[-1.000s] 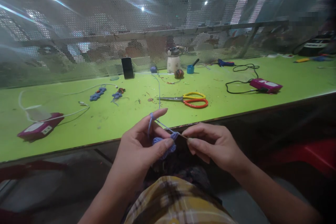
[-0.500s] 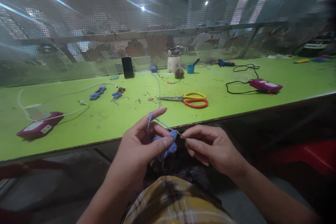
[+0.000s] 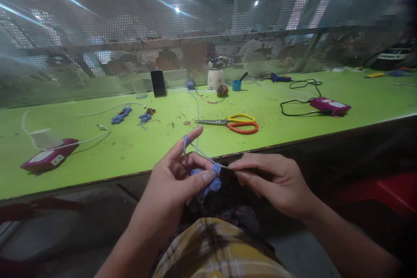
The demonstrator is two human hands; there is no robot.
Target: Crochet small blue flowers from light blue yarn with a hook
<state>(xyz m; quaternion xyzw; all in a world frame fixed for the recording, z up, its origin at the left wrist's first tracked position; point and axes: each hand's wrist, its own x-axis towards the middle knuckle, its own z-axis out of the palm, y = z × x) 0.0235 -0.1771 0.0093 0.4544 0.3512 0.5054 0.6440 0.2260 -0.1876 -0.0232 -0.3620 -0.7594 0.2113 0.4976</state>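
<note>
Just off the near edge of the green table (image 3: 137,150), the left hand (image 3: 169,191) pinches a small blue crochet piece (image 3: 205,180) between thumb and fingers, blue yarn (image 3: 196,108) looped over its raised forefinger. Touching that piece, the right hand (image 3: 276,180) is closed on a thin crochet hook (image 3: 230,168). Farther out on the table lie scissors (image 3: 236,124), well apart from both hands.
</note>
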